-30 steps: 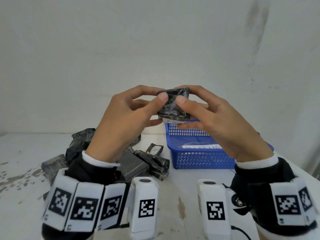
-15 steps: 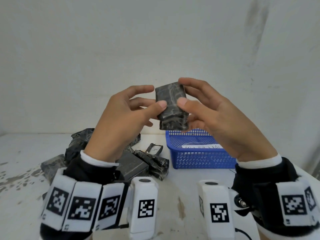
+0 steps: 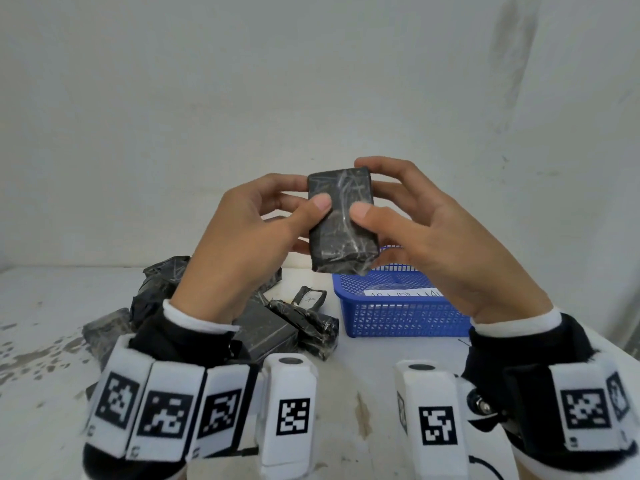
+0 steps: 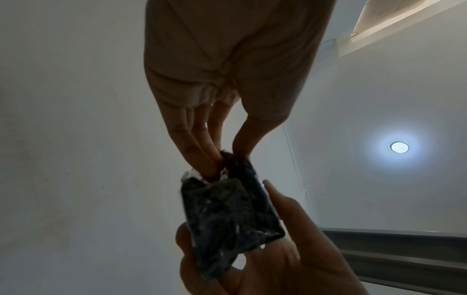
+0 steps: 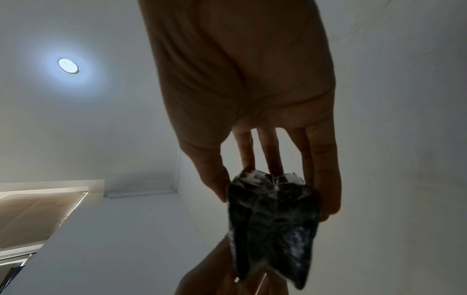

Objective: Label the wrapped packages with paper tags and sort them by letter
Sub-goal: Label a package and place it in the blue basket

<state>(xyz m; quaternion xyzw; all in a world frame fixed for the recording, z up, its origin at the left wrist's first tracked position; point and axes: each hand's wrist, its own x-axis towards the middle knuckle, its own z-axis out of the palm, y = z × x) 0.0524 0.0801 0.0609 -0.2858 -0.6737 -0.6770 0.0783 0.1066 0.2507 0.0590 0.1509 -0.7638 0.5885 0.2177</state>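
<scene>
A small black package (image 3: pixel 341 220) wrapped in shiny film is held up in front of me, upright, broad face toward me. My left hand (image 3: pixel 263 223) pinches its left side, thumb on the front and fingers behind. My right hand (image 3: pixel 412 220) pinches its right side the same way. The left wrist view shows the package (image 4: pixel 227 215) from below between both hands; the right wrist view shows its folded end (image 5: pixel 272 215). No tag shows on the face I see. A pile of black wrapped packages (image 3: pixel 277 327) lies on the table below my left hand, one small piece bearing a white paper tag (image 3: pixel 309 298).
A blue mesh basket (image 3: pixel 398 313) stands on the white table (image 3: pixel 41 341) under my right hand, with a white written paper strip (image 3: pixel 401 293) in it. A plain white wall rises right behind the table.
Both hands have turned the package from lying tilted with its end toward me to standing upright with its broad face toward me, and raised it slightly.
</scene>
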